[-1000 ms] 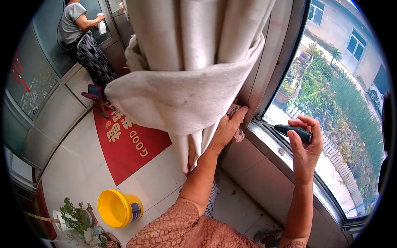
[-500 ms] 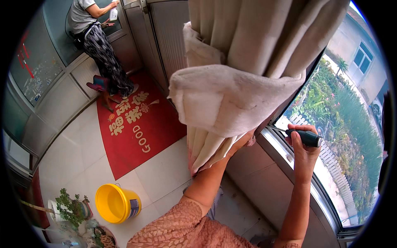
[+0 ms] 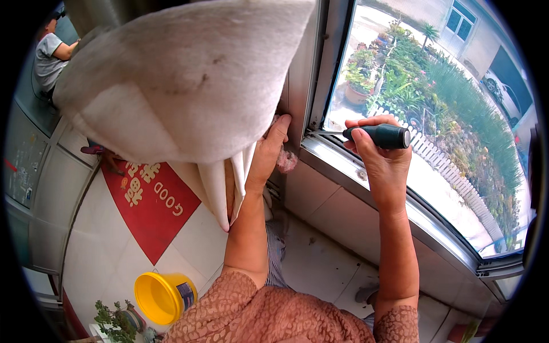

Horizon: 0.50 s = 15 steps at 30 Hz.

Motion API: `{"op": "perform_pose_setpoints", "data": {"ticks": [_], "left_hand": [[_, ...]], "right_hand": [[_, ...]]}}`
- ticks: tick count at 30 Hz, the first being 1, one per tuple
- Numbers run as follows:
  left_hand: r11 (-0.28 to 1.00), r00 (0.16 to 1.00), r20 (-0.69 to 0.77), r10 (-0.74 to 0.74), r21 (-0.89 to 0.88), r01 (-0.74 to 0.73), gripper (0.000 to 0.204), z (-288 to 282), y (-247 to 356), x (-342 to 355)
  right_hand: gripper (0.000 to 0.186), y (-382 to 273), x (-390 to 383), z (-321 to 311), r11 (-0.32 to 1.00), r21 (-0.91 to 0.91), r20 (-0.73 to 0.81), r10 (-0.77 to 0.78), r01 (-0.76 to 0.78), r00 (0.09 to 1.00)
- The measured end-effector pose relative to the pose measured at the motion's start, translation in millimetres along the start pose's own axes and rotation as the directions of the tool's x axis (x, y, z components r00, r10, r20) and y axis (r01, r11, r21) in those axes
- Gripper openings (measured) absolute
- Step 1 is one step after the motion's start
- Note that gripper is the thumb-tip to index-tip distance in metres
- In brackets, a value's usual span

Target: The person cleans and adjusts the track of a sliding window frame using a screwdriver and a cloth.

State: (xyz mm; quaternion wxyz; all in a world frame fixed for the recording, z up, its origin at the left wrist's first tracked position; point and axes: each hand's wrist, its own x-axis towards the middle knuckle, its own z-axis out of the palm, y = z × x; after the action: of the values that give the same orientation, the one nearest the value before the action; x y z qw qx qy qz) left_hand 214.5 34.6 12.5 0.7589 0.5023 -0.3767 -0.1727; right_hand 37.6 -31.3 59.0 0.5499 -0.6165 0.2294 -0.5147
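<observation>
My right hand (image 3: 380, 163) grips a screwdriver (image 3: 377, 136) by its dark green handle. Its thin metal shaft points left, with the tip at the lower corner of the window frame (image 3: 337, 151). My left hand (image 3: 269, 151) is beside the frame, closed around a pink fuzzy cloth (image 3: 287, 162) that sticks out below the thumb; some of the fingers are hidden. Thick cream curtain fabric (image 3: 177, 86), gathered by a broad band with dark smudges, hangs over and in front of my left wrist.
A yellow bucket (image 3: 157, 298) stands on the tiled floor near a potted plant (image 3: 117, 320). Beyond it lies a red mat (image 3: 148, 211). Another person (image 3: 51, 60) is by the glass at the far left. A garden shows through the window.
My view has swung toward the window, so the curtain sits farther left and closer. My left hand and the pink cloth show more. The screwdriver stays at the frame corner.
</observation>
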Motion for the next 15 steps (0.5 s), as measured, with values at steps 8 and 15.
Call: {"op": "perform_pose_setpoints", "data": {"ticks": [8,15], "left_hand": [[0.997,0.998,-0.001,0.063,0.047,-0.063,0.024,-2.0,-4.7,2.9],[0.995,0.996,0.036,0.087,0.037,-0.088,0.021,-4.4,-8.1,6.5]], "right_hand": [[0.012,9.3,-10.5,-7.6,0.996,-0.085,0.017,-0.034,0.035,0.999],[0.014,22.2,-21.9,-3.1,0.992,-0.062,-0.076,-0.119,0.114,0.99]]}}
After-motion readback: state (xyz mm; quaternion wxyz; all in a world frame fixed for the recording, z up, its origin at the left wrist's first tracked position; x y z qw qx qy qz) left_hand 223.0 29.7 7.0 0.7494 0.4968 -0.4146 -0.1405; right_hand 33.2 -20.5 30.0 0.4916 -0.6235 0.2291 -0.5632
